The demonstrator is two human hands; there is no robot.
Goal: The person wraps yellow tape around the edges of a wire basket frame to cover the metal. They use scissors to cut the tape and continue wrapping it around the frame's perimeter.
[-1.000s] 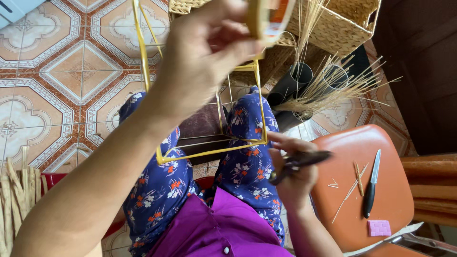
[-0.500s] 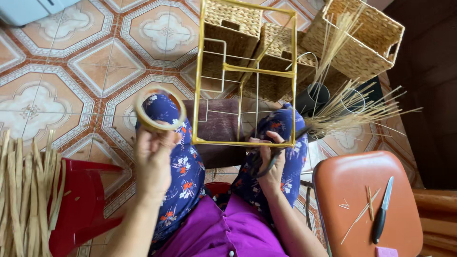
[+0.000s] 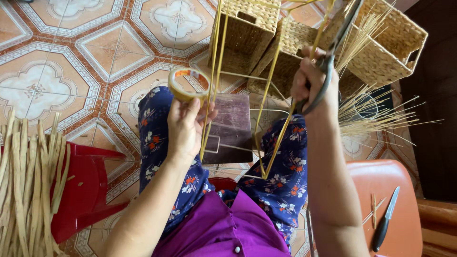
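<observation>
The person wears a purple top [image 3: 223, 228] with a small pale button near its lower hem, and dark blue trousers [image 3: 285, 176] printed with white and orange-red flowers. Both arms are bare from above the elbow down; the left hand [image 3: 185, 126] and right hand [image 3: 309, 83] carry no rings or gloves.

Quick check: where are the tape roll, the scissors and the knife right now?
tape roll [image 3: 189, 84], head view, on the ring's near edge above the left hand [image 3: 186, 127].
scissors [image 3: 318, 85], head view, on the grey handle in the right hand [image 3: 309, 81].
knife [image 3: 385, 220], head view, mid-length, lying on the orange seat [image 3: 409, 190].
</observation>
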